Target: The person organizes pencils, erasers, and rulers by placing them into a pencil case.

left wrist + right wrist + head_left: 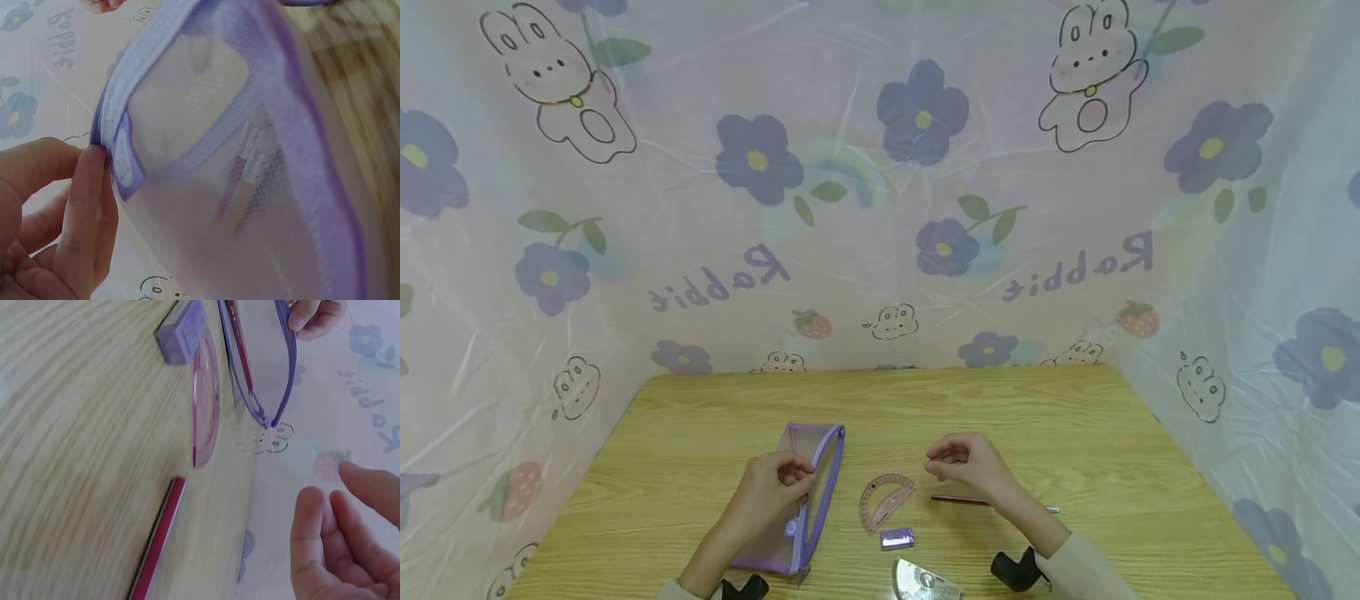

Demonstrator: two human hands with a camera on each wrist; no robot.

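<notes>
My left hand [772,483] pinches the zip edge of a translucent pencil pouch [767,542] with purple trim, holding its mouth apart. Through the mesh in the left wrist view, pencils [247,181] show inside. My right hand [973,467] hovers over the table with loosely curled fingers and nothing in its grasp. Beneath it lies a dark red pencil [955,500], partly hidden by the wrist. Between the hands are a pink clear protractor [868,504] and a purple eraser [897,538].
A clear, shiny set-square-like piece [917,581] lies at the near edge, cut off by the frame. Black wrist-camera parts [1015,571] sit by both sleeves. The wooden table [1037,417] is enclosed by a printed curtain [865,100] at the back and sides.
</notes>
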